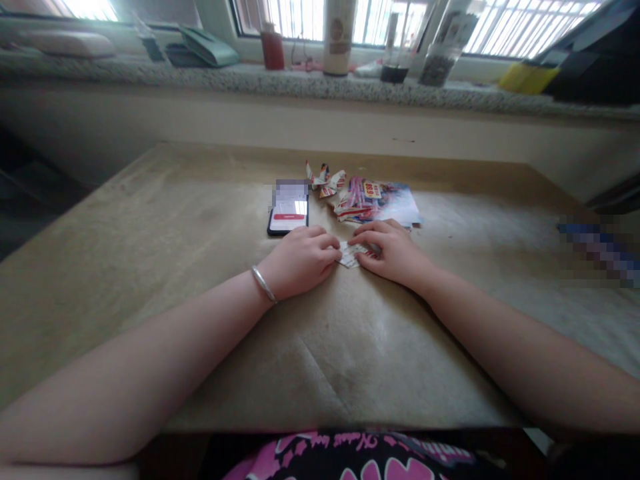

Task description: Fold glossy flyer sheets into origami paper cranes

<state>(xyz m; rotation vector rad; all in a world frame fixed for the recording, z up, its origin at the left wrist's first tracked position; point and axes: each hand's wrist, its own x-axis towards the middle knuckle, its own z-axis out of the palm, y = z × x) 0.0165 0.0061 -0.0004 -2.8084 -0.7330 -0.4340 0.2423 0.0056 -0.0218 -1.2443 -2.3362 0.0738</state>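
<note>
A small piece of folded printed paper (349,256), white with some red, lies on the table between my two hands. My left hand (306,261), with a silver bangle at the wrist, has its fingers curled together at the paper's left edge. From the other side my right hand (393,252) bends over the paper, thumb and fingers pressing on it, and covers its right part. The exact folds are too small to make out. Just beyond are a folded paper figure (327,181) with pointed tips and a stack of colourful printed paper (385,201).
A phone (289,215) with a lit screen lies beyond my left hand. Bottles and jars, among them a red container (273,48), stand on the stone windowsill (300,81) behind the table (150,220). A blurred blue item (600,250) is at the right edge.
</note>
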